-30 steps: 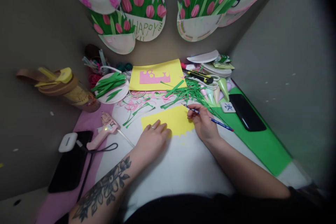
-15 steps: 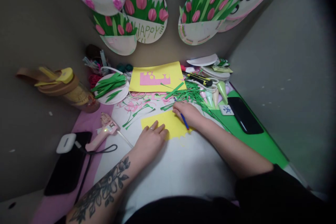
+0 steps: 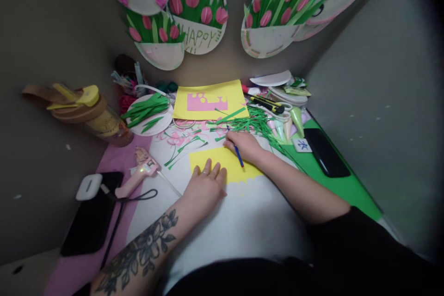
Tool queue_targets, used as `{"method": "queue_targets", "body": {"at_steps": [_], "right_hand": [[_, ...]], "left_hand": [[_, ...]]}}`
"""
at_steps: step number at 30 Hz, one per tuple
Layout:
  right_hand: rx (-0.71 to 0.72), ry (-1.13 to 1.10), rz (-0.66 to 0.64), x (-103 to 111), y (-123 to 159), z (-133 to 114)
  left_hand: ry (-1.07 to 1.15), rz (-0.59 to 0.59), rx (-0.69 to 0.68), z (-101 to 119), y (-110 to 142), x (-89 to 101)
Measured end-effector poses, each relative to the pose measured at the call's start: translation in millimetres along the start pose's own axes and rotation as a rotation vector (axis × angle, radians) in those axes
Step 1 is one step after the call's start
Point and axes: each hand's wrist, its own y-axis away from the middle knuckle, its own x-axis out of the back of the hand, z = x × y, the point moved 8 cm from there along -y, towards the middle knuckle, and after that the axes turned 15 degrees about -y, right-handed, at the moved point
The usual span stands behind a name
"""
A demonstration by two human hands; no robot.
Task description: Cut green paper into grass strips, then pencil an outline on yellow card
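Note:
My left hand [image 3: 206, 189] lies on a yellow sheet of paper [image 3: 239, 173], fingers spread, a ring on one of them. Along its near edge the sheet is cut in a scalloped, uneven line, with small yellow scraps just below. A slim blue pen [image 3: 237, 151] with a reddish lower end is held in my right hand [image 3: 244, 145], over the far right part of the sheet. The pen's upper end points away from me, near green paper strips [image 3: 255, 120]. Part of the sheet is covered by both hands.
Behind stands a larger yellow sheet [image 3: 211, 113] with a pink cut-out piece [image 3: 207, 103]. At left are a pink glue gun [image 3: 140, 175], a black tablet-like slab [image 3: 86, 226] and a tumbler [image 3: 104, 122]. A phone [image 3: 327, 152] and box cutter [image 3: 267, 104] lie right. Paper-plate crafts [image 3: 270, 41] hang above.
My right hand has shifted a little left with the pen. My left hand's fingers are slightly more spread on the yellow sheet. The whole view has shifted slightly.

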Motion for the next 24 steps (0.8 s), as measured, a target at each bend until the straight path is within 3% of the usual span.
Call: {"method": "queue_targets", "body": {"at_steps": [5, 8, 10, 13, 15, 18, 21, 24], "right_hand": [[0.022, 0.147, 0.007, -0.9, -17.7, -2.2], [0.051, 0.111, 0.051, 6.7, -25.4, -2.2], [0.068, -0.070, 0.152, 19.4, -20.9, -2.9], [0.047, -0.589, 0.338, 36.2, 4.7, 2.4], [0.021, -0.815, 0.317, 29.5, 27.1, 3.1], [-0.115, -1.327, 0.155, -1.0, 59.9, 5.2], [-0.163, -1.416, 0.128, -13.3, 82.7, 4.3], [-0.234, -1.373, 0.181, -13.1, 87.5, 7.2]], "left_hand": [[-0.038, 0.046, 0.019, -5.3, -0.5, 1.8], [-0.051, 0.057, 0.047, -12.2, -1.6, -0.4], [-0.040, 0.071, 0.051, -15.8, -1.7, -0.1], [0.002, 0.119, 0.046, -22.0, -1.5, 4.5], [0.018, 0.141, 0.050, -29.8, -3.3, 5.9], [0.054, 0.180, 0.043, -46.5, -11.4, 3.6], [0.236, 0.321, 0.000, -63.5, -21.0, 5.2], [0.304, 0.363, -0.069, -67.6, -27.8, 3.1]]}}
